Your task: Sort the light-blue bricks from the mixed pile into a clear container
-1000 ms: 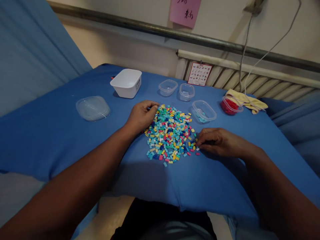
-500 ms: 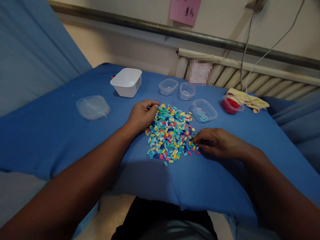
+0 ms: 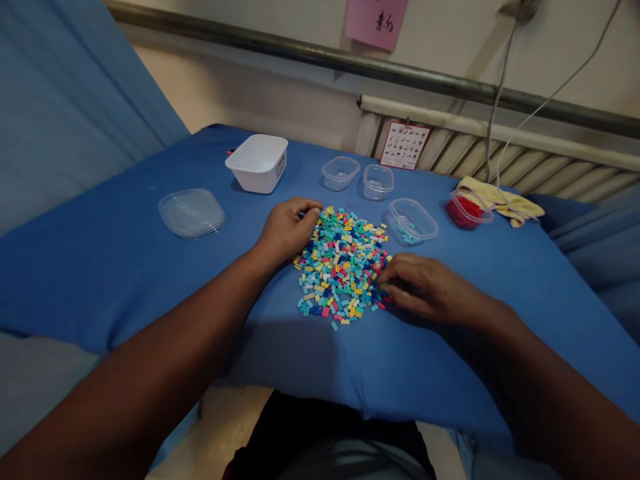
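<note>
A pile of small toy building bricks (image 3: 340,267) in turquoise, yellow, pink, white and dark blue lies spread on the blue cloth. My left hand (image 3: 290,229) rests against the pile's upper left edge, thumb and forefinger close together; whatever is between them is too small to make out. On the right edge, my right hand (image 3: 425,287) touches the bricks with curved fingers, the thumb held a little apart from them. Its fingertips partly hide some bricks. Beyond it, a clear tub (image 3: 425,230) contains several turquoise bricks.
Two clear tubs (image 3: 341,173) stand at the back, beside a white plastic basin (image 3: 257,163). Clear lids (image 3: 191,213) lie at left. A tub of red pieces (image 3: 467,212) sits before a yellow cloth (image 3: 500,197). Behind are a radiator (image 3: 460,147) and hanging cords.
My right hand has moved left, further onto the pile's right edge, with bricks there pushed inward. My left hand stays at the upper left edge. The view has shifted slightly.
</note>
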A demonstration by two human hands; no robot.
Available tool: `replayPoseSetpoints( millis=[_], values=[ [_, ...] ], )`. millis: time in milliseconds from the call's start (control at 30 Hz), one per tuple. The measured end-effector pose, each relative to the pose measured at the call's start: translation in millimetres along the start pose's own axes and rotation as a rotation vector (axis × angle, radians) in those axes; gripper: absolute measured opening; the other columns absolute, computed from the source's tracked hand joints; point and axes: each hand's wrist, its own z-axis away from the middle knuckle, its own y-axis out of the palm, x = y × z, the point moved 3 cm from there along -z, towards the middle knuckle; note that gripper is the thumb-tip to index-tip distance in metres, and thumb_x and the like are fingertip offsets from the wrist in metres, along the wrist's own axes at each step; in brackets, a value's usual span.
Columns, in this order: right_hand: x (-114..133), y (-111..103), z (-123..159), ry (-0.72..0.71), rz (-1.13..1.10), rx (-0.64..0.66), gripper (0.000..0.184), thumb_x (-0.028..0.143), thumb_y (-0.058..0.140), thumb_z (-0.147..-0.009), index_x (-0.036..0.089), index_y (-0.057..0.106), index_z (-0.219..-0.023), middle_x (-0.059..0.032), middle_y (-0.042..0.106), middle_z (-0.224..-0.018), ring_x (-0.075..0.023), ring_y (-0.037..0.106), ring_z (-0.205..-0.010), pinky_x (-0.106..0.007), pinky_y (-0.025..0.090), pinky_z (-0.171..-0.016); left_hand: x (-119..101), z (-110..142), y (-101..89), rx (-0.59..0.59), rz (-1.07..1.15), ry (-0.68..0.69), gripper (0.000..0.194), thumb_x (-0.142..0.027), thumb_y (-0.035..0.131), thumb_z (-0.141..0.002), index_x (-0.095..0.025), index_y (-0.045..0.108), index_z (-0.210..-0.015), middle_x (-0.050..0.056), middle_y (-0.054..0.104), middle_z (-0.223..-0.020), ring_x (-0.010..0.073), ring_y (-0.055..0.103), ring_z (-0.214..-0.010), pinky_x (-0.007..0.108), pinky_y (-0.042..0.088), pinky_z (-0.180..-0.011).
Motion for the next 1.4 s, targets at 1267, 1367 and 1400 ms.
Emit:
replayPoseSetpoints(
  millis=[1267, 1367, 1400],
  values=[
    [5, -2, -6, 0.044, 0.130, -0.109, 0.009, 0.014, 0.064, -0.098, 0.021, 0.067, -0.103, -0.0049, 0.073, -0.092, -0.0206, 0.067, -0.084, -0.033, 0.051, -0.077, 8, -1, 2.7, -0.008, -0.008, 0.059, 0.029, -0.032, 0.062, -0.099, -0.019, 0.086, -0.111, 0.008, 0.081, -0.111, 0.0248, 0.075, -0.099, 0.039, 0.058, -0.101],
    [-5, -19, 0, 0.084, 0.186, -0.332, 0.007, 0.018, 0.064, -0.099, 0.023, 0.069, -0.101, -0.0045, 0.073, -0.092, -0.0205, 0.068, -0.082, -0.033, 0.052, -0.074, 9, -1, 3.1, -0.007, -0.013, 0.062, 0.029, -0.032, 0.062, -0.099, -0.020, 0.086, -0.112, 0.007, 0.082, -0.111, 0.0247, 0.075, -0.099, 0.039, 0.057, -0.100],
    [-11, -25, 3, 0.109, 0.220, -0.427, 0.007, 0.018, 0.065, -0.099, 0.024, 0.070, -0.101, -0.0044, 0.073, -0.091, -0.0204, 0.068, -0.080, -0.034, 0.052, -0.073, 9, -1, 3.4, -0.005, -0.011, 0.069, 0.030, -0.032, 0.062, -0.099, -0.020, 0.086, -0.111, 0.007, 0.082, -0.111, 0.0248, 0.075, -0.099, 0.039, 0.057, -0.099]
  ],
)
